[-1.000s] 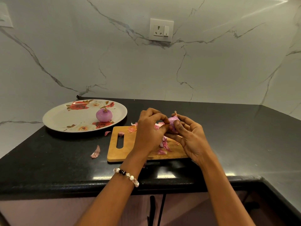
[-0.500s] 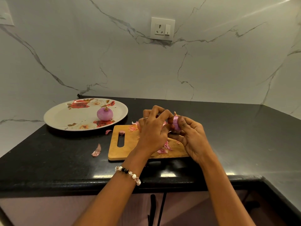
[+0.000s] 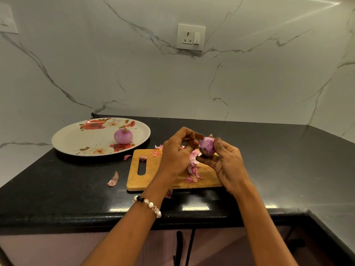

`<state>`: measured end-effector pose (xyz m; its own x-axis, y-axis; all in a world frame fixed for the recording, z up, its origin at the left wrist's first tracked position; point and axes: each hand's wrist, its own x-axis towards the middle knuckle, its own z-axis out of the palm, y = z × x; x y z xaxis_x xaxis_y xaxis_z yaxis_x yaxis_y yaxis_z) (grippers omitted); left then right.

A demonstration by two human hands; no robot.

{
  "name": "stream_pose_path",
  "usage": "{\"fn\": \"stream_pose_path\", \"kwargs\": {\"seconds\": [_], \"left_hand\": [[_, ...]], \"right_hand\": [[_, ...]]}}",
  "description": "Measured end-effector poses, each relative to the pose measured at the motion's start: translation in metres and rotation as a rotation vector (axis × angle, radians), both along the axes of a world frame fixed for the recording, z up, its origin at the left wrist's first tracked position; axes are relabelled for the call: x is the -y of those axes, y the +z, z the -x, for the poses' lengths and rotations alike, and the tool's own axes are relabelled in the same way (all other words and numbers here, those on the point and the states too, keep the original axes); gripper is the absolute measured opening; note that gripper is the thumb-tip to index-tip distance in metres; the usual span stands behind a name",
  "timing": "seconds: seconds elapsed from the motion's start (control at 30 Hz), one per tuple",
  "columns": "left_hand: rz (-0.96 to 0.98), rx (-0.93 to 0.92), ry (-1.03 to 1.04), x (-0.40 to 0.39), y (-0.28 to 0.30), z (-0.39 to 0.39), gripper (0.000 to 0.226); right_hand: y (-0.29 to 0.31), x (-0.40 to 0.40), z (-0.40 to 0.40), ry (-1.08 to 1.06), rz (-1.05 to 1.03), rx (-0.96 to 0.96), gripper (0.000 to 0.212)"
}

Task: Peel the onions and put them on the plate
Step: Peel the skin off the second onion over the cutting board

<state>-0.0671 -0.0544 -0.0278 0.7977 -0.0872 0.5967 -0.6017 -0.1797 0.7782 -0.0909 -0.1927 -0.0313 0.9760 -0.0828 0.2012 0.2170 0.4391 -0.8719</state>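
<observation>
Spanning the scene, a black counter [image 3: 57,198] carries a floral plate [image 3: 73,139] and, beside it, a wooden cutting board [image 3: 153,179] strewn with peel scraps [image 3: 192,166]. One peeled onion [image 3: 123,137] sits on the plate. Above the board, the right hand [image 3: 228,166] grips a second onion [image 3: 207,145] between thumb and fingers. The left hand [image 3: 176,152] has curled fingers at its side, possibly pinching skin, though I cannot tell.
</observation>
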Motion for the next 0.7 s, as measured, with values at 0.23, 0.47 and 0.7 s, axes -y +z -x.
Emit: {"fn": "stream_pose_path", "kwargs": {"seconds": [0.23, 0.47, 0.7], "left_hand": [[0.254, -0.153, 0.053, -0.0024, 0.0007, 0.0005, 0.022], [0.074, 0.023, 0.135, -0.0035, -0.0031, 0.0002, 0.028], [-0.176, 0.121, 0.144, 0.0009, -0.0083, -0.0017, 0.019]], "right_hand": [[-0.0024, 0.001, -0.0034, -0.044, 0.055, -0.003, 0.028], [-0.0036, 0.0016, -0.003, -0.056, 0.076, 0.01, 0.025], [-0.0037, 0.003, -0.0018, -0.036, 0.041, 0.031, 0.033]]}}
